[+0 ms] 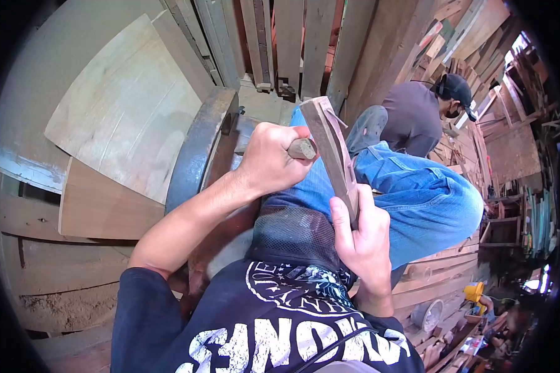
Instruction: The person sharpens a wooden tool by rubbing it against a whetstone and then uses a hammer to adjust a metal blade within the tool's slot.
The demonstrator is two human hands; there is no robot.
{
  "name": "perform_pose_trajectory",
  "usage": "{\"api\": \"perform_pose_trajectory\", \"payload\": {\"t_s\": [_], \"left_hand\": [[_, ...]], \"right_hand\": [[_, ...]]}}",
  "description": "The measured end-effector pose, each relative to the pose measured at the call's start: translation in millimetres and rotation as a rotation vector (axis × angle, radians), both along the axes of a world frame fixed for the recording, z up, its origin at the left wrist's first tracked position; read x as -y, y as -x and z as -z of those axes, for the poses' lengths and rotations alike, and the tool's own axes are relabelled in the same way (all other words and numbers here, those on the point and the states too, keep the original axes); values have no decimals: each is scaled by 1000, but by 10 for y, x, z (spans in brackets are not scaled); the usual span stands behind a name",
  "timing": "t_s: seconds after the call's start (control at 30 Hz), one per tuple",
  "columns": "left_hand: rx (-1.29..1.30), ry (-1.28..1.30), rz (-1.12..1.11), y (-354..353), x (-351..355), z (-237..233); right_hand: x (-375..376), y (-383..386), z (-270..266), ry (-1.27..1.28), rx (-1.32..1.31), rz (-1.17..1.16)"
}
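Note:
My left hand (269,160) is closed around a short, round wooden handle (302,148), whose blunt end faces up. The far end of the handle is hidden behind the fist. Just to the right, a narrow wooden piece (330,146) stands at a slant above my lap. My right hand (362,230) grips its lower end, with the thumb along one side. A thin curled strip of wood (337,121) sticks out near its top. The handle's end is close beside the wooden piece; whether they touch is unclear.
Curved plywood sheets (130,99) lie at the left, beside a dark rounded metal-like rim (196,149). A person in a dark cap (410,115) crouches at the upper right. Upright planks (289,43) stand ahead. A round container (427,315) and a yellow object (474,292) are at the lower right.

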State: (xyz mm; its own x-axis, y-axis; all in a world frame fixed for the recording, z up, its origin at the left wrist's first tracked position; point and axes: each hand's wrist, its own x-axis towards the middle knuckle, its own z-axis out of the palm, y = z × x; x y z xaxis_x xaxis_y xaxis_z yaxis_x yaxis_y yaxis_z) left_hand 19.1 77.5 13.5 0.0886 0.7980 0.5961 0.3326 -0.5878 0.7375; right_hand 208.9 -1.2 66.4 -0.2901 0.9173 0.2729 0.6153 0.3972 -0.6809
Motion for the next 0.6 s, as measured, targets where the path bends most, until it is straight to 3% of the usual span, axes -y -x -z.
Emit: {"api": "perform_pose_trajectory", "payload": {"t_s": [0.6], "left_hand": [[-119,-71,-98,4,-3,53]], "right_hand": [[2,7,-4,-8,37,36]]}}
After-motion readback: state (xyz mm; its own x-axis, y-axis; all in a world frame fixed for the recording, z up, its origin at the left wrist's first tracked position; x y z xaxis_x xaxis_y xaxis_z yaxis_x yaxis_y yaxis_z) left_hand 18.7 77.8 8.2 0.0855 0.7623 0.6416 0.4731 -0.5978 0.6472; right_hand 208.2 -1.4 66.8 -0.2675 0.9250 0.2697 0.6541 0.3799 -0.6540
